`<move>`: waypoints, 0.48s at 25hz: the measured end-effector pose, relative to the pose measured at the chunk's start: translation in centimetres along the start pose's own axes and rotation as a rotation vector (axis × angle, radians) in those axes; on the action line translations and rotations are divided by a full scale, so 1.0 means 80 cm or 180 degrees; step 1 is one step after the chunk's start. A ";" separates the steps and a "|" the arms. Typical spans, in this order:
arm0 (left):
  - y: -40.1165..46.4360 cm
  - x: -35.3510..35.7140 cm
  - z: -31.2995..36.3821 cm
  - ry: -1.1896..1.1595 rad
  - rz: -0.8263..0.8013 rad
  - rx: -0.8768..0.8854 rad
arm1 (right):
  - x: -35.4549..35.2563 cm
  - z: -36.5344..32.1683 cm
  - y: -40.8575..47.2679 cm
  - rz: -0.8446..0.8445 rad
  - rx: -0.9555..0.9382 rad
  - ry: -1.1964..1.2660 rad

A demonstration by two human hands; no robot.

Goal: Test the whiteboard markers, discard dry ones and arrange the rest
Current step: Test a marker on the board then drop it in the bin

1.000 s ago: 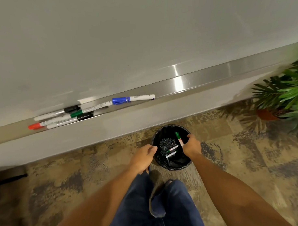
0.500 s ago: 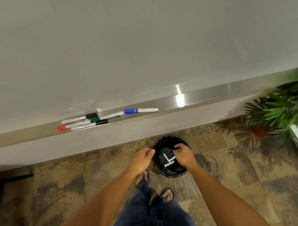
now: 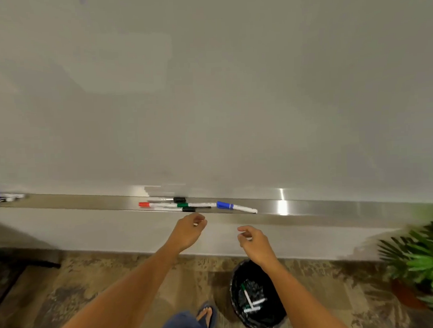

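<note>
Several markers lie on the metal tray [image 3: 334, 206] under the whiteboard [image 3: 232, 89]: a red-capped one [image 3: 148, 204], a green-capped one [image 3: 187, 205], two black-capped ones [image 3: 178, 199] [image 3: 187, 209], and a blue-capped one [image 3: 230, 206] to the right. My left hand [image 3: 188, 231] hangs just below the tray under the black-capped marker, fingers loosely curled, holding nothing. My right hand [image 3: 255, 243] is lower and to the right, also empty with fingers apart. A black bin [image 3: 277, 316] on the floor holds discarded markers [image 3: 248, 299].
More markers [image 3: 5, 197] lie at the tray's far left end. A potted plant [image 3: 420, 264] stands on the floor at the right. A dark furniture base [image 3: 25, 259] sits at the left. My foot in a sandal [image 3: 207, 314] is beside the bin.
Both hands have risen from the bin's rim up toward the tray. The marker my right hand held over the bin now lies inside it. The view has tilted up.
</note>
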State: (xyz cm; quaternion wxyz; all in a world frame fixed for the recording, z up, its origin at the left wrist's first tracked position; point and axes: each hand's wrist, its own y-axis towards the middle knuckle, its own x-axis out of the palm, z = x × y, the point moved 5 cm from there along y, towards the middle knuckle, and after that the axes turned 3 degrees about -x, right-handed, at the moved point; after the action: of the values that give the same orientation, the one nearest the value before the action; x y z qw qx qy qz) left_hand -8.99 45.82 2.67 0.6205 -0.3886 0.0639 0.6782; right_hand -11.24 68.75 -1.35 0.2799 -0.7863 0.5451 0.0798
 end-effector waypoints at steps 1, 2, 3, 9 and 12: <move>0.001 -0.014 -0.002 -0.0021 0.0095 0.0000 | 0.003 -0.013 0.007 0.0002 -0.0070 0.0000; 0.002 -0.027 -0.007 -0.0049 0.0187 -0.0005 | 0.008 -0.026 0.012 -0.0007 -0.0145 -0.0030; 0.003 -0.041 -0.013 -0.0079 0.0283 -0.0004 | 0.014 -0.039 0.018 -0.0022 -0.0226 -0.0064; 0.030 -0.116 -0.082 0.0085 0.1117 -0.0113 | 0.072 -0.100 0.051 -0.0195 -0.0520 -0.0293; 0.054 -0.149 -0.117 0.0445 0.1312 -0.0059 | 0.105 -0.125 0.070 -0.0210 -0.0588 -0.0480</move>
State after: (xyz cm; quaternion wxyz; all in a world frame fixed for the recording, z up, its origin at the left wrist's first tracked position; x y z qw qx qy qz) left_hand -9.47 30.08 1.75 0.4592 -0.4191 0.1787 0.7626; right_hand -14.81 55.30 1.35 0.2489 -0.8180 0.4866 0.1793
